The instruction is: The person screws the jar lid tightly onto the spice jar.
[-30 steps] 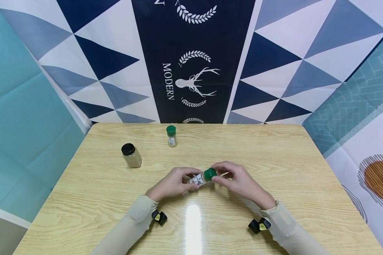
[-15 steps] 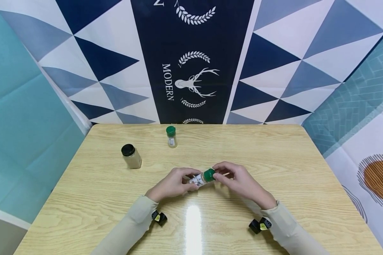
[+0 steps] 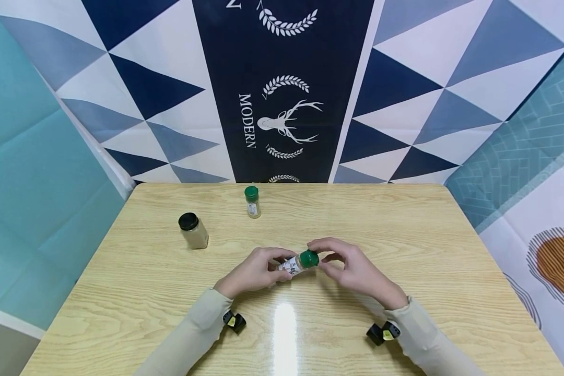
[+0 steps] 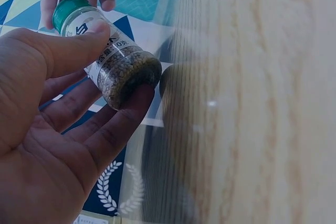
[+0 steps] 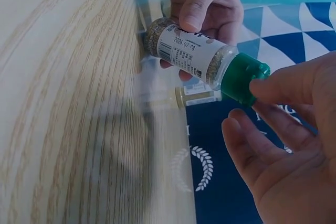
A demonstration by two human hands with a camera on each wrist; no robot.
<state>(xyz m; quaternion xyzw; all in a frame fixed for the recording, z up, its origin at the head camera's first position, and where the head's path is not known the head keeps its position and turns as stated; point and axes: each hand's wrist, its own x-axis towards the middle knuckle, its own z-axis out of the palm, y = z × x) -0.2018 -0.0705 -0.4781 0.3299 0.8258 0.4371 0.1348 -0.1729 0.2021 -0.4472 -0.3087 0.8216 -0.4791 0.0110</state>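
Observation:
A clear spice jar (image 5: 185, 51) with a white label and a green cap (image 5: 242, 78) lies tilted over the table in front of me. My left hand (image 3: 251, 270) grips its body, thumb on the label and fingers underneath. Small brown grains (image 4: 126, 74) fill the lower end in the left wrist view. My right hand (image 3: 357, 267) holds the cap between thumb and index finger, while its other fingers stay off the jar. In the right wrist view, the thumb (image 5: 278, 84) presses on the cap's side.
Farther back on the wooden table (image 3: 380, 219) stands a second green-capped jar (image 3: 253, 202). A black-lidded jar (image 3: 195, 232) stands to the left. Patterned cloth (image 3: 282, 62) hangs behind the table's far edge.
My right thumb and index finger have shifted around the green cap, which has turned slightly. The left hand keeps its grip on the jar in the same spot.

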